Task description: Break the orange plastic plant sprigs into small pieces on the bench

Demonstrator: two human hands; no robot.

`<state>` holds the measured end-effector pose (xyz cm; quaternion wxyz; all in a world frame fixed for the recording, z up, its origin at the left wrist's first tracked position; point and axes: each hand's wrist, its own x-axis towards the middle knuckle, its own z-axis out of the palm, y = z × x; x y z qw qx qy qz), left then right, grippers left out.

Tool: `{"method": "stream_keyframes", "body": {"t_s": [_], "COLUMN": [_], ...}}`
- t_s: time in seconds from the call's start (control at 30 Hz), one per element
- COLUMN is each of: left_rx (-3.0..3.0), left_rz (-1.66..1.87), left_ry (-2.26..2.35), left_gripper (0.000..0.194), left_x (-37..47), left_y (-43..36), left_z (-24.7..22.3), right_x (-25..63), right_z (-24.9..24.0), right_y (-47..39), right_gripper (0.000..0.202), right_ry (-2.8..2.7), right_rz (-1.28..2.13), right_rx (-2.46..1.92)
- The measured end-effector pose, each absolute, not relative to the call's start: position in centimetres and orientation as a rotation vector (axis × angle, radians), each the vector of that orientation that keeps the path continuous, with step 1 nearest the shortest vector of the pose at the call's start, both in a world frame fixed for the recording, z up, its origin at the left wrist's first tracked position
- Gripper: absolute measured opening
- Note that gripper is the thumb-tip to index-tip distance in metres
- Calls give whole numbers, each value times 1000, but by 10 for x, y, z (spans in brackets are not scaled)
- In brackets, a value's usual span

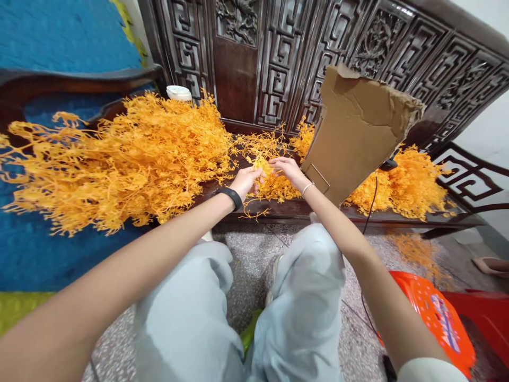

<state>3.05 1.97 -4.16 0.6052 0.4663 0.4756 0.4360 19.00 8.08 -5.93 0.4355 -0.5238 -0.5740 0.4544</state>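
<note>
My left hand [247,181], with a black band on its wrist, pinches a yellow-orange artificial plant sprig [260,165] above the dark wooden bench. Opposite it, my right hand [287,170] has its fingers apart and reaching to the sprig's right side; whether they touch it I cannot tell. Beneath both hands lies a smaller heap of orange plastic sprigs [278,187]. A large pile of these branching sprigs [159,154] spreads to the left of my left hand.
A torn cardboard sheet [353,127] stands upright right of my hands. Behind it is another orange sprig pile [413,183]. A white container [178,93] stands at the back left. A thin black cable [371,204] hangs over the bench edge [318,215]. An orange-red plastic stool [431,313] sits lower right.
</note>
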Motion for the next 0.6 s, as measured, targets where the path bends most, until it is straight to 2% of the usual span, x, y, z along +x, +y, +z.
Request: {"method": "stream_keyframes", "body": {"t_s": [0.07,0.2,0.6], "left_rx": [1067,1083,1095], "left_rz": [1039,1065,1027], "left_ry": [1086,1039,1042], "left_gripper": [19,20,28], "left_x": [30,30,21], "left_y": [22,23,23], "left_z": [-42,-44,-44], "right_x": [181,170,188], "right_z": [-53,-48,-62], "right_y": [71,59,74], "right_gripper": [11,33,27], "right_ry": [-1486,-1506,-1415], "right_rz": [1314,1421,1183], "right_rx": [-1158,-997,-1061]}}
